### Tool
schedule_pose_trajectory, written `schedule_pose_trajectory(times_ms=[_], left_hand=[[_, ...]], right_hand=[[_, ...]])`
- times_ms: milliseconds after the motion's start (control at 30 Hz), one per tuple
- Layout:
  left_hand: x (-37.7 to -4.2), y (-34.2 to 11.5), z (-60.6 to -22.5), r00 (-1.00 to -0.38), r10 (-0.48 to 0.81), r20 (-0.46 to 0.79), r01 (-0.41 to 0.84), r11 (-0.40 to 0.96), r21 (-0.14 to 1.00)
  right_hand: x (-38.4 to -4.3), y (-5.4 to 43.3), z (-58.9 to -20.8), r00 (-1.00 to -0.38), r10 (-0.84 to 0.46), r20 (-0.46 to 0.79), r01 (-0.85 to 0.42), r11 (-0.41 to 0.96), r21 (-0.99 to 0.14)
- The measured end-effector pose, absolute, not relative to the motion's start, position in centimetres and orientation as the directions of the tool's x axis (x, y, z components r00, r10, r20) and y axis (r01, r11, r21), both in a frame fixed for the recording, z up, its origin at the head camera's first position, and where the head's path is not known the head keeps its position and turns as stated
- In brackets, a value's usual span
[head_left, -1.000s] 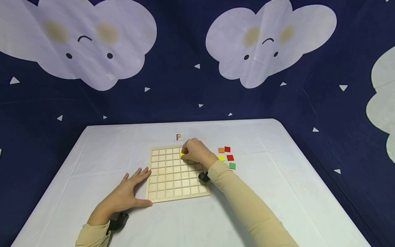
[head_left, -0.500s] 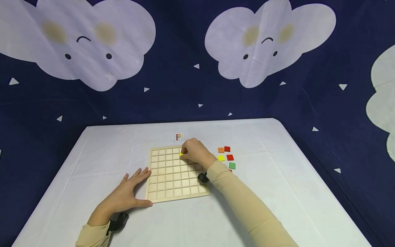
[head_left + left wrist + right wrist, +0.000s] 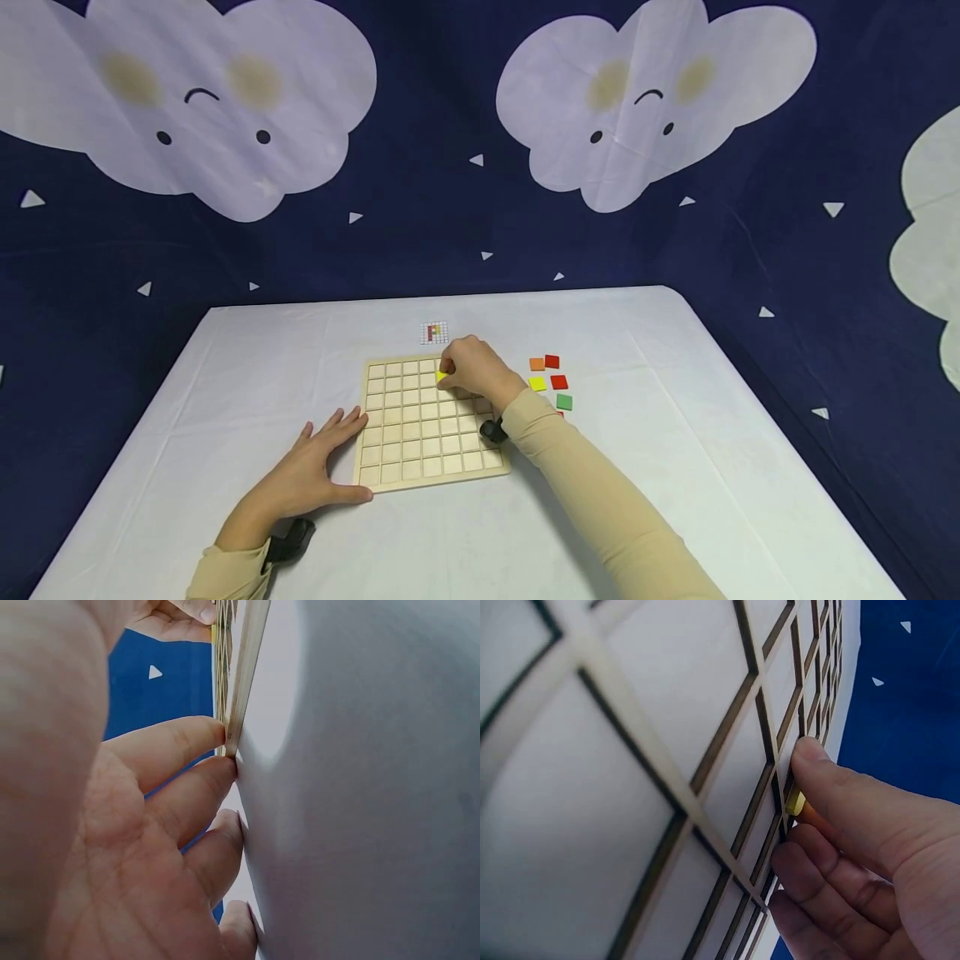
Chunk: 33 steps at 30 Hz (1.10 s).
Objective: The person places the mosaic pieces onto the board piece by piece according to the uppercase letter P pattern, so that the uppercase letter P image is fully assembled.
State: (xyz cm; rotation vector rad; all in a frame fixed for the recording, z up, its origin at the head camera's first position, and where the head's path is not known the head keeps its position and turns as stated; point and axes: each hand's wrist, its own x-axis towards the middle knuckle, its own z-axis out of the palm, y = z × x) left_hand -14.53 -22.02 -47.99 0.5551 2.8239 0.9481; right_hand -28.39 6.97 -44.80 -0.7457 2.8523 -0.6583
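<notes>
A wooden grid board (image 3: 412, 427) with square cells lies on the white table. My right hand (image 3: 482, 368) is over its far edge, pinching a yellow square tile (image 3: 441, 377) between thumb and fingers. In the right wrist view, the yellow tile (image 3: 796, 803) shows at the grid, mostly covered by the fingers. My left hand (image 3: 306, 477) rests at the board's left side with fingers spread; its thumb touches the near left corner. Two fingertips of the left hand (image 3: 157, 832) touch the board's edge (image 3: 244, 682) in the left wrist view.
Right of the board lie loose tiles: orange (image 3: 537, 364), yellow (image 3: 537, 384), green (image 3: 564, 402) and several red ones (image 3: 559, 382), one partly hidden by the sleeve. Behind the board is a small printed pattern card (image 3: 434, 333). A dark blue cloud-print cloth (image 3: 435, 250) hangs behind the table.
Hardly anything differs. My right hand stays at the same cell with the yellow tile, and its forearm has shifted slightly left, uncovering part of a red tile. The left hand stays put.
</notes>
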Motion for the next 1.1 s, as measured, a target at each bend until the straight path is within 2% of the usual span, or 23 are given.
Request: schedule_pose_trajectory(times_ms=[367, 700, 900, 1100], left_hand=[[-14.5, -21.8, -48.0, -0.928, 0.373, 0.008, 0.307, 0.75, 0.585], [-14.5, -22.0, -48.2, -0.928, 0.372, 0.009, 0.309, 0.758, 0.575], [-14.5, -22.2, -48.1, -0.926, 0.377, 0.01, 0.311, 0.749, 0.585], [-14.5, -22.4, -48.0, -0.922, 0.387, 0.008, 0.315, 0.738, 0.596]], right_hand=[[-28.4, 7.0, -44.9, -0.886, -0.463, -0.028, -0.396, 0.786, -0.474], [-28.1, 7.8, -44.1, -0.869, -0.493, -0.032, -0.422, 0.774, -0.472], [-28.5, 10.0, -43.0, -0.875, -0.481, -0.045, -0.401, 0.775, -0.488], [-29.3, 13.7, -42.5, -0.898, -0.437, -0.051, -0.369, 0.81, -0.455]])
